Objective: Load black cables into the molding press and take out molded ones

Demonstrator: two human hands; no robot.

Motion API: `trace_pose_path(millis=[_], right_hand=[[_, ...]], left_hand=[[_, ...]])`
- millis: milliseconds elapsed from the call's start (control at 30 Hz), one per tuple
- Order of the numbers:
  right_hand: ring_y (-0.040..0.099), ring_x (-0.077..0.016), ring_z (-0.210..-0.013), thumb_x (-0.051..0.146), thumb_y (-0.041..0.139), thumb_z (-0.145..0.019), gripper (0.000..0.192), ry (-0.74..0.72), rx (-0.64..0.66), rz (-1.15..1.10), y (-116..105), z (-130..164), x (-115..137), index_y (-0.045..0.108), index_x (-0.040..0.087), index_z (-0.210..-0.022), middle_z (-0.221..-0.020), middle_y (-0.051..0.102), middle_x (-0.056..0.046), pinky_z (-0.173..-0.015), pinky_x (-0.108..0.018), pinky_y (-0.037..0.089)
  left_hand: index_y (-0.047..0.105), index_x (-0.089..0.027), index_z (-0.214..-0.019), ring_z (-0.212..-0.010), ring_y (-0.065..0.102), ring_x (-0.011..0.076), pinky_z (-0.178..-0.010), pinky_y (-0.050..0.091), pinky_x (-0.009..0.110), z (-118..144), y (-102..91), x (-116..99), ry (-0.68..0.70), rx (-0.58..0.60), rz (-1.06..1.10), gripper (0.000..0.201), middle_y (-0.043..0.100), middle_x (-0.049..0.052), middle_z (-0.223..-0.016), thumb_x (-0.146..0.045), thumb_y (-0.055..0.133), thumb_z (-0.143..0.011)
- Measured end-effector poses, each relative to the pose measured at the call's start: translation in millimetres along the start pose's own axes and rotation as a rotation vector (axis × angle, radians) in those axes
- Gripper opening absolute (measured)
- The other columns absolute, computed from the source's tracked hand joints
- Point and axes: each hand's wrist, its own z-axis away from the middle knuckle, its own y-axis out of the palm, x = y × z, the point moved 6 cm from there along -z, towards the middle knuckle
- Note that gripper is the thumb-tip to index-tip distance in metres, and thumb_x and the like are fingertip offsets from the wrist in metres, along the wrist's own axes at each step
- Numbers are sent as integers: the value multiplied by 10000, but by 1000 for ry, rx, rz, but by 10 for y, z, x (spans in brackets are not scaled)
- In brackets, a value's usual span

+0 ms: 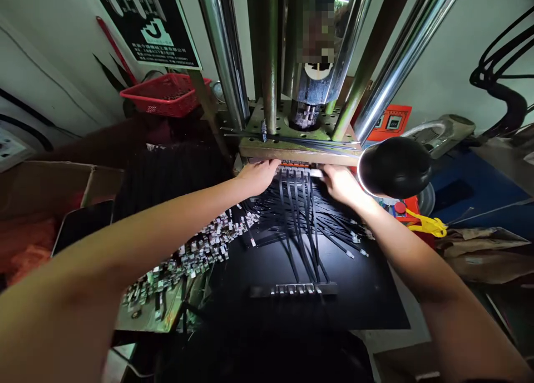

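The left hand (258, 177) and right hand (340, 183) are at opposite ends of a bar (297, 172) under a press (300, 151); whether either is clamped on it, I cannot tell. Black cables (297, 205) run from between them to a strip (329, 288) nearer the wearer. Metal plugs (204, 244) lie below the left hand; a lamp (396, 167) sits beside the right.

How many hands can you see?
2: the left hand and the right hand, on opposite sides of the black cables, near the press's metal plate. No others are clearly visible.
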Motion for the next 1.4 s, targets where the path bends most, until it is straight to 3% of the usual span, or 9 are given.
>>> trace_pose_path(millis=[233,333,433,567,700,833,1000,1200,1400], right_hand=[[645,-226,-874,335,514,-936,224,40,414,-192,-180,1863,24,645,216,-1073,-1006,699,-70,-763,-328,507],[646,-241,-857,289,563,-886,176,144,402,-83,-115,2419,-128,671,209,-1000,-960,697,-87,-761,-351,517],[643,-257,-957,289,587,-872,186,166,268,-75,-13,2591,-154,664,210,-1022,-1034,688,-101,-859,-396,523],[563,-253,-1217,269,503,-934,361,57,67,-231,5,2416,59,559,224,-1287,-1314,605,-106,-1039,-430,460],[631,-218,-1096,137,444,-906,369,118,-66,-319,-119,2266,140,599,251,-1221,-1175,669,-69,-945,-369,518],[633,-221,-993,52,450,-813,575,1,85,-253,60,2086,323,522,219,-1357,-1165,632,-105,-849,-353,539],[601,-276,-988,125,465,-865,210,-84,-54,-158,121,1777,405,649,183,-946,-1030,668,-126,-884,-430,495],[585,-251,-1064,159,478,-880,431,-79,-29,-229,-124,1448,511,553,232,-1297,-1197,613,-105,-886,-374,493],[539,-319,-958,151,403,-926,322,-157,107,252,154,466,420,685,122,-1079,-901,670,-159,-835,-425,423]], left_hand=[[709,-209,-889,-972,585,229,-874,423,338,678,148,-1054,541,140,66,191,676,58,-991,-256,527,-918],[735,-243,-935,-1007,562,280,-794,424,361,790,292,-1590,621,185,34,180,673,61,-1017,-300,566,-912],[748,-228,-936,-996,564,296,-747,424,355,832,487,-1955,695,204,38,168,670,76,-1007,-311,608,-894],[741,-215,-993,-955,595,274,-767,454,346,858,684,-1992,673,200,104,180,673,76,-963,-294,611,-895],[680,-171,-1095,-1013,608,209,-881,470,295,882,609,-1641,531,162,262,219,652,85,-1120,-219,585,-904],[697,-155,-862,-870,626,175,-819,475,266,955,489,-1364,408,236,459,341,688,57,-922,-306,419,-988],[692,-208,-1050,-862,642,162,-778,475,247,1172,464,-1365,435,428,654,270,716,9,-973,-388,535,-924],[632,-175,-1226,-740,638,143,-693,499,270,1149,301,-1180,58,547,1081,357,725,35,-932,-299,501,-919],[582,-158,-1242,-845,639,169,-709,515,298,857,248,-1018,5,320,1096,389,693,90,-1059,-374,426,-958]])
